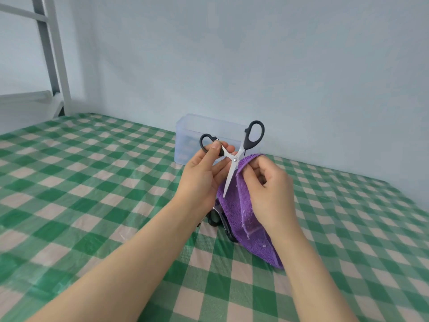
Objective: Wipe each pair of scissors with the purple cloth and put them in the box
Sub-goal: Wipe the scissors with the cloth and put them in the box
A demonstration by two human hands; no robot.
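Centre frame: the left hand (pixel 204 173) pinches an open pair of scissors (pixel 235 159) by one black handle while the right hand (pixel 269 182) grips the purple cloth (pixel 241 210) around a blade. Wiping looks under way. A second pair (pixel 214 218) lies below (partly hidden). The clear box (pixel 197 129) behind shows no scissors inside.

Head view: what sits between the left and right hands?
The scissors: a bare blade pointing down, with the cloth right behind it. The left hand pinches a handle; the right hand grips the cloth. The head view shows it.
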